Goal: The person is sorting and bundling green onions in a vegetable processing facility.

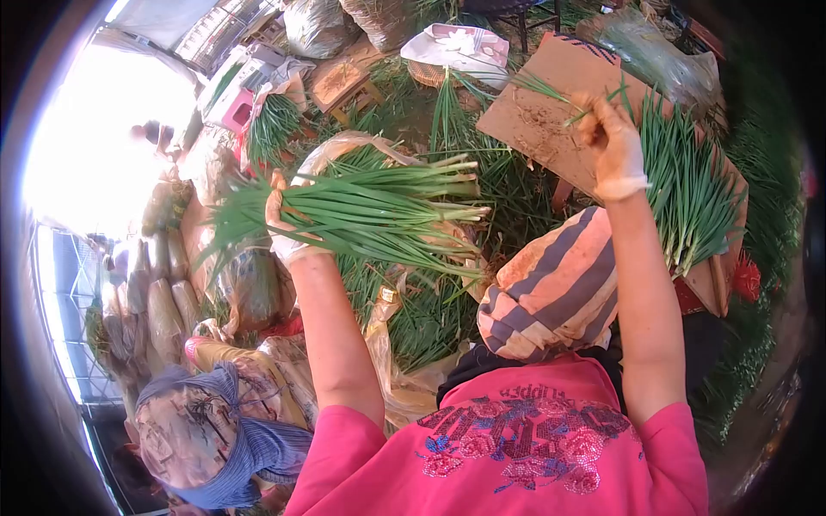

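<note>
A large bunch of long green stalks [387, 202] lies sideways in my left hand [288, 219], its pale cut ends pointing right and its leaf tips left. My fingers wrap round it near the leafy side. Raised over a brown board [538, 112], my right hand [611, 142] is closed with its fingertips pinched on a few thin green leaves [542, 86]. Both hands wear pale, stained coverings. Just right of that hand, a pile of green stalks [688, 189] rests on the board. Below the held bunch, more greens [422, 318] lie in an open plastic bag [383, 340].
A person in a blue headscarf [232, 430] is close at the lower left. Filled plastic bags [163, 301] stand at the left. Behind are a wooden stool [344, 82], a white cloth [456, 47] on a basket and a pink-and-white scale [237, 107]. A striped cushion-like object [555, 288] is before me.
</note>
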The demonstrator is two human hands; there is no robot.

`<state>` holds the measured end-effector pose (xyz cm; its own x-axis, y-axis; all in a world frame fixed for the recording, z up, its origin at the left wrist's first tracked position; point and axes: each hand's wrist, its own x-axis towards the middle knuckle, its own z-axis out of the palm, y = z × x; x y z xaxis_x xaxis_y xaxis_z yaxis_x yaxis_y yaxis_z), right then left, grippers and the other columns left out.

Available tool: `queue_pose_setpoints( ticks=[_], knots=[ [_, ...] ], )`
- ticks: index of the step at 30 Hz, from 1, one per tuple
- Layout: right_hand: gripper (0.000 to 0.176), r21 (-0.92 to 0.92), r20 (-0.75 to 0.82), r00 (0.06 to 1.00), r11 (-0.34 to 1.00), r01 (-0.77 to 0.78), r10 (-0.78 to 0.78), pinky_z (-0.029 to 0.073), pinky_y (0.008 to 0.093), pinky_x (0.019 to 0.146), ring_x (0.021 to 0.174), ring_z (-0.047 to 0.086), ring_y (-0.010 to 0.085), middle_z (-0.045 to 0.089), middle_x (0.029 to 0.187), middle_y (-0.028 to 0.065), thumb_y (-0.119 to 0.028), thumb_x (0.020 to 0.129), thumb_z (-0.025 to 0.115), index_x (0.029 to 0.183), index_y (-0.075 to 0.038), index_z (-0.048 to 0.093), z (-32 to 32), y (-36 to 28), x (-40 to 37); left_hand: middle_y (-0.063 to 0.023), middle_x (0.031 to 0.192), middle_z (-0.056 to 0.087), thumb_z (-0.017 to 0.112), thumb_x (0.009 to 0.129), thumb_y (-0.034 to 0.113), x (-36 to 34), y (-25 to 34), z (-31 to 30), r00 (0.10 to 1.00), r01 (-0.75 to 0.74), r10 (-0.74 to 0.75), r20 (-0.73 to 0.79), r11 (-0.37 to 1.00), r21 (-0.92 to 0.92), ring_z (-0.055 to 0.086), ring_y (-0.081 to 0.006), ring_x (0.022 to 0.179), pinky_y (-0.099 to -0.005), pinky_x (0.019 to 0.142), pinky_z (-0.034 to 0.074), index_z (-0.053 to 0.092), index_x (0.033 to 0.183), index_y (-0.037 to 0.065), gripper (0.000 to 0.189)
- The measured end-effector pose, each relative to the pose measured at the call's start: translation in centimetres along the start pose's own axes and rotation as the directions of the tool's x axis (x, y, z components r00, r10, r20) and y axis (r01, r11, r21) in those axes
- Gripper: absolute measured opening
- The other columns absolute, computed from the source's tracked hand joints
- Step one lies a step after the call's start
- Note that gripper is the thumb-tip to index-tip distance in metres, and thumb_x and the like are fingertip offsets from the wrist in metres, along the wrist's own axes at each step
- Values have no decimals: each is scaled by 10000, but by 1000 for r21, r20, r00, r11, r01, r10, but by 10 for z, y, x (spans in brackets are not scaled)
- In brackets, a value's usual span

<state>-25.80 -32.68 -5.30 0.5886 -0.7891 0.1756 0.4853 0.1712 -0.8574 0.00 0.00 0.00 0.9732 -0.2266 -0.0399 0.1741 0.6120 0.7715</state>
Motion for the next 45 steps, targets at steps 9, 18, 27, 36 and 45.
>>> queue_pose_setpoints(
  ticks=[9, 18, 27, 36, 45],
  knots=[
    [341, -787, 164, 726, 532, -312, 668, 474, 303, 559, 558, 590, 149, 636, 705, 121, -347, 788, 620, 931, -44, 680, 112, 15, -75, -119, 1001, 611, 536, 834, 278, 4, -2, -7, 999, -32, 34, 36, 997, -66, 578, -272, 902, -445, 815, 485, 553, 1157, 74, 382],
    [201, -251, 410, 543, 664, -705, 732, 331, 209, 397, 473, 483, 76, 534, 610, 0, -188, 784, 690, 837, -14, 604, 120, 33, -75, -34, 858, 594, 567, 788, 144, -15, -6, 16, 971, -75, 83, 224, 996, -41, 547, -172, 757, -361, 717, 498, 481, 1264, 35, 495],
    [228, -22, 600, 664, 839, -544, 446, 296, 179, 392, 438, 411, 25, 494, 577, -31, -228, 854, 621, 824, -4, 589, 128, -44, -49, -112, 1004, 547, 498, 839, 128, -15, -19, -3, 1000, -20, 20, 3, 998, 53, 574, -278, 900, -489, 795, 513, 463, 1264, 97, 427],
    [328, -900, 432, 806, 258, 352, 405, 482, 436, 775, 874, 595, 360, 624, 954, 176, -327, 796, 497, 932, -47, 601, 97, 12, -61, -54, 1033, 626, 589, 808, 202, 16, -23, -88, 962, 53, -77, -263, 994, -98, 592, -249, 920, -471, 828, 488, 627, 1071, 127, 277],
    [258, -869, 495, 708, 273, 413, 504, 487, 407, 783, 921, 605, 317, 626, 999, 165, -260, 878, 488, 1068, -116, 586, 136, 90, -70, -76, 962, 623, 535, 792, 182, -1, -38, -77, 960, 267, -246, 134, 947, -177, 593, -320, 948, -576, 829, 491, 580, 963, 96, 197]
  ],
)
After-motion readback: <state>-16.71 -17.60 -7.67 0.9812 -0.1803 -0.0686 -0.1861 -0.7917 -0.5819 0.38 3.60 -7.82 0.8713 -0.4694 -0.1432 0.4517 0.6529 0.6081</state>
